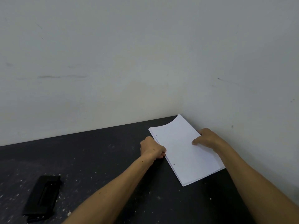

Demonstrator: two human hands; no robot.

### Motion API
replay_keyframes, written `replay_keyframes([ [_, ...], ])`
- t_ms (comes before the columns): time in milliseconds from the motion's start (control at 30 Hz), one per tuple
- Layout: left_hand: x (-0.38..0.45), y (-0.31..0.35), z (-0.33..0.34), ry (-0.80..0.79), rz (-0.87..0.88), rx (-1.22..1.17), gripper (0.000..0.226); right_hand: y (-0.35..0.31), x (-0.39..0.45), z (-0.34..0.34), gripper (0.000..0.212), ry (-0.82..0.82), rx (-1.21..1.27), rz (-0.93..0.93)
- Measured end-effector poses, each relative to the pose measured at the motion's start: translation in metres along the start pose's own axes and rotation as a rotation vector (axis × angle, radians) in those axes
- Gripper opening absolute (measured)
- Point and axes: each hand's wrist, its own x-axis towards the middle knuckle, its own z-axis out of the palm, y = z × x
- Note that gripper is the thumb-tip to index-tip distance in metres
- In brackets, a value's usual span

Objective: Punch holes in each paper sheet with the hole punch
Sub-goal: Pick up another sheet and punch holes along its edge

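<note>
A stack of white paper sheets (182, 152) lies on the dark table (103, 159) near the right wall. The top sheet shows two punched holes along its left edge. My left hand (152, 148) grips the stack's left edge with curled fingers. My right hand (206, 138) holds the right edge, thumb on top of the paper and fingers at the far side. The black hole punch (42, 198) lies on the table at the lower left, far from both hands.
The table sits in a corner between a pale back wall (113, 62) and a right wall (250, 94). Small white paper flecks are scattered across the dark tabletop. The stack's far corner touches the right wall.
</note>
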Motion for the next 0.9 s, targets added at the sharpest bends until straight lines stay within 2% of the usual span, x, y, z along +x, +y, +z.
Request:
replay_keyframes([
  [100, -0.002, 0.0, 0.0, 0.002, 0.009, 0.011, 0.016, -0.002, -0.002, 0.002, 0.051, 0.028, -0.046, -0.002],
  [267, -0.007, -0.002, -0.004, -0.007, 0.044, 0.058, 0.01, -0.004, -0.011, 0.006, 0.048, 0.093, -0.179, -0.003],
  [467, -0.016, -0.008, -0.013, -0.055, 0.162, 0.165, 0.003, -0.006, -0.029, 0.007, 0.044, 0.227, -0.366, -0.094],
  [533, -0.024, -0.009, -0.02, -0.09, 0.232, 0.205, 0.004, -0.011, -0.038, 0.011, 0.044, 0.244, -0.391, -0.152],
  [700, -0.049, -0.01, -0.051, -0.11, 0.435, 0.356, 0.023, -0.037, -0.069, 0.035, 0.046, 0.22, -0.367, -0.343],
  [900, -0.079, -0.02, -0.122, 0.01, 0.657, 0.524, 0.032, -0.096, -0.124, 0.092, 0.037, 0.249, -0.325, -0.643],
])
